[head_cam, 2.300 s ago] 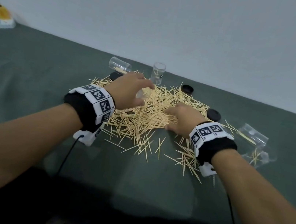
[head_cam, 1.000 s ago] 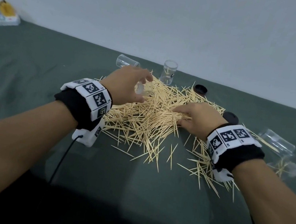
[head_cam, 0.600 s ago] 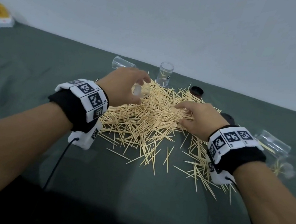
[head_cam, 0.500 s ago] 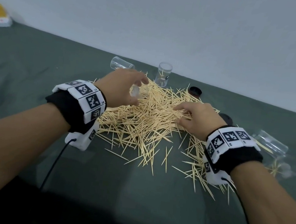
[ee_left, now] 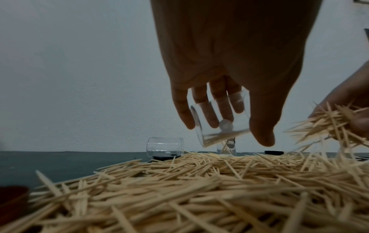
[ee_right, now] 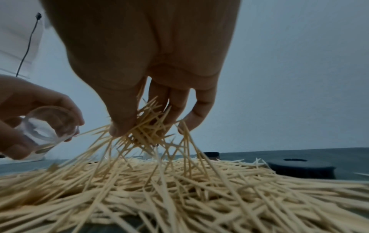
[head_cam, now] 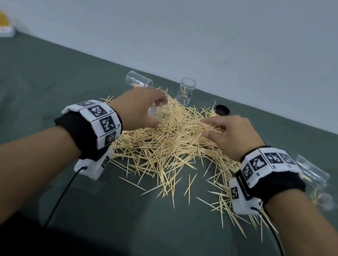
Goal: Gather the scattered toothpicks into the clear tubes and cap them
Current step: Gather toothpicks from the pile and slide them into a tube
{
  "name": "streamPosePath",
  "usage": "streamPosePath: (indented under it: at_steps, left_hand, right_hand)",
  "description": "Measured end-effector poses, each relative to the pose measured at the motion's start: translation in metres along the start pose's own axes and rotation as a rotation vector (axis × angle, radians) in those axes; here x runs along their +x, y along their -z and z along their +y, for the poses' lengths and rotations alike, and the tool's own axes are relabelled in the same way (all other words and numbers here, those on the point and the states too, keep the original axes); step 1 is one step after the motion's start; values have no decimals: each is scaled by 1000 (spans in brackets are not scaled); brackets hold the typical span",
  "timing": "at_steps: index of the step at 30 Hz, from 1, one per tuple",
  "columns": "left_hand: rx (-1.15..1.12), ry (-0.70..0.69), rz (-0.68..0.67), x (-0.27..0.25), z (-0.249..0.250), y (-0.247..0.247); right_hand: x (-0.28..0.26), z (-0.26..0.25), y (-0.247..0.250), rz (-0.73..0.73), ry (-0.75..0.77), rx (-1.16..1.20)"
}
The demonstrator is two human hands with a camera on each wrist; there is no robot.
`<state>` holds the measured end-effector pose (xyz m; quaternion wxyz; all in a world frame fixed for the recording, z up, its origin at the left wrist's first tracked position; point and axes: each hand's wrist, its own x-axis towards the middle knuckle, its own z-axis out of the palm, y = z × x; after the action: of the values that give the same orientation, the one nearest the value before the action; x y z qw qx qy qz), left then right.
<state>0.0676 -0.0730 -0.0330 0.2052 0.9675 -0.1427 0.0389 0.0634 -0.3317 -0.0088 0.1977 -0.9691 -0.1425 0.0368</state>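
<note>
Right hand (head_cam: 232, 134) lifted toothpick bunch (ee_right: 145, 127) off pile; left hand (head_cam: 142, 107) grips tilted tube (ee_left: 221, 121), few toothpicks inside.

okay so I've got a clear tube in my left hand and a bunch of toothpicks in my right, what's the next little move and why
Probably carry the right hand across to the tube and feed its bunch of toothpicks in. The left hand holds that tube tilted above the pile, nearly empty, its mouth facing the right hand.

Pale toothpicks (head_cam: 167, 149) lie heaped; one clear tube (head_cam: 186, 91) stands upright behind.
</note>
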Motion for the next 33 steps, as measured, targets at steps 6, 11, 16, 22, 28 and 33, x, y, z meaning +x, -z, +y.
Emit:
streamPosePath:
  at_steps: [6, 11, 16, 22, 28, 33]
  left_hand:
    - [11, 28, -23, 1, 0, -1]
    - [11, 11, -40, -2, 7, 0]
    - [-25, -58, -54, -6, 23, 0]
    - [-76, -102, -48, -8, 36, -1]
    - [-189, -69, -13, -10, 37, 1]
    - [-216, -36, -26, -10, 36, 1]
  right_hand:
    - [0, -5, 4, 21, 38, 17]
    - [-1, -14, 4, 20, 82, 47]
    - [-2, -26, -2, -11, 108, 57]
    - [0, -31, -9, -41, 112, 83]
    - [1, -30, -18, 14, 147, 122]
    - [4, -26, -25, 30, 206, 61]
